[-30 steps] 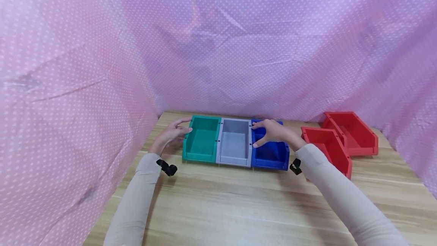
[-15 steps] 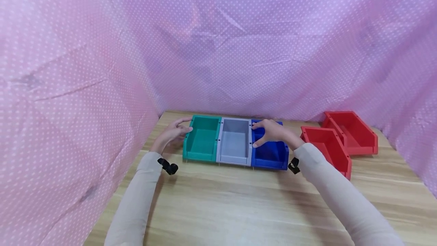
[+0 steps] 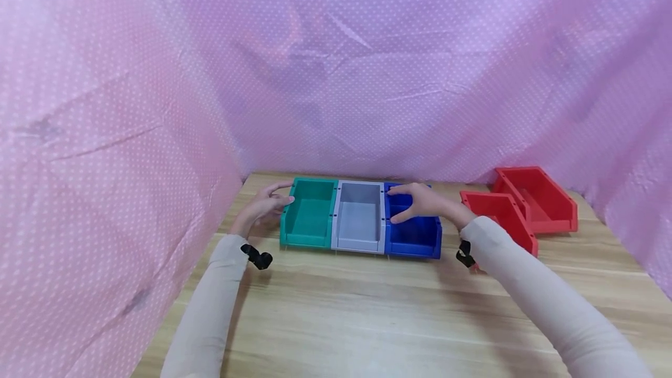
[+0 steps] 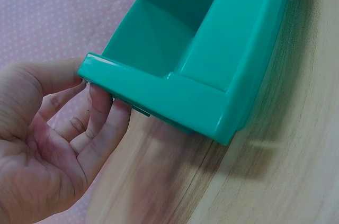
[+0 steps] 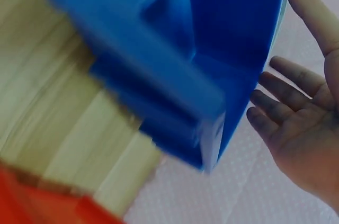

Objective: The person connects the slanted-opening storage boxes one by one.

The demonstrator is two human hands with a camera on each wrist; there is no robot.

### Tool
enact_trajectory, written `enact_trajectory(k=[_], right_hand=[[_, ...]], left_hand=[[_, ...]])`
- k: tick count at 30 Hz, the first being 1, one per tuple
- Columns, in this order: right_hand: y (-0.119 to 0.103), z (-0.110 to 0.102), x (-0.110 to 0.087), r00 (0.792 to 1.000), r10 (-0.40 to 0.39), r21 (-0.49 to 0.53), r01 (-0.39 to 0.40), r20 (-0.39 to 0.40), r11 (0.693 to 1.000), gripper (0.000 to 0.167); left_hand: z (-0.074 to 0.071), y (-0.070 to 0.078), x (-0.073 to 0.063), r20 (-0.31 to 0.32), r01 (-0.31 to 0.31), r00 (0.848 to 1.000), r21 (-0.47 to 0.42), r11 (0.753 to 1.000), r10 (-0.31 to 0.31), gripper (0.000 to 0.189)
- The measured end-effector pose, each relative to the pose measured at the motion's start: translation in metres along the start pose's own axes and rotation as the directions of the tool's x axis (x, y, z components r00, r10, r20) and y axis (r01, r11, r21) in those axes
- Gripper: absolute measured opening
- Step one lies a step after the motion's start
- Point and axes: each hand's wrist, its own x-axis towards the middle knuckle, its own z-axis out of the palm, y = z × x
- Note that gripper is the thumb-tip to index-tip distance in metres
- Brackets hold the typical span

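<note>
A green bin (image 3: 311,214), a grey bin (image 3: 359,214) and a blue bin (image 3: 415,238) stand side by side in a row. My left hand (image 3: 265,206) is at the row's left end. In the left wrist view, its fingertips (image 4: 121,108) touch the green bin's outer side, with no finger seen inside. Over the blue bin reaches my right hand (image 3: 424,200), its thumb and forefinger spread, their tips near the seam with the grey bin. The right wrist view shows this hand's long fingers (image 5: 286,91) extended beside the blue bin; contact there is unclear.
Two red bins stand at the right: a nearer one (image 3: 496,209) beside my right forearm and a farther one (image 3: 543,197). The wooden table (image 3: 336,319) runs in front of the row. A pink dotted cloth (image 3: 336,74) hangs behind and at the sides.
My right wrist has shifted slightly to the right, while its fingertips stay near the seam. The left hand and the row of bins look nearly the same, with a small camera shift.
</note>
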Motion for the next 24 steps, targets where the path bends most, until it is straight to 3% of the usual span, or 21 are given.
enact_trajectory(k=[6,16,24], right_hand=[[0.02,-0.03,-0.027,0.998,0.003,0.018,-0.002,-0.066,1.0,0.066],[0.052,-0.089,-0.101,0.99,0.093,-0.026,-0.096,-0.109,0.995,0.065],[0.1,-0.1,-0.153,0.97,0.205,0.015,-0.205,-0.127,0.979,0.062]], left_hand=[[0.001,-0.002,0.001,-0.006,-0.007,1.0,-0.012,1.0,0.007,0.066],[0.0,0.003,0.001,0.0,-0.014,1.0,0.001,1.0,0.014,0.066],[-0.001,-0.001,0.002,0.014,-0.007,1.0,-0.017,1.0,0.008,0.067]])
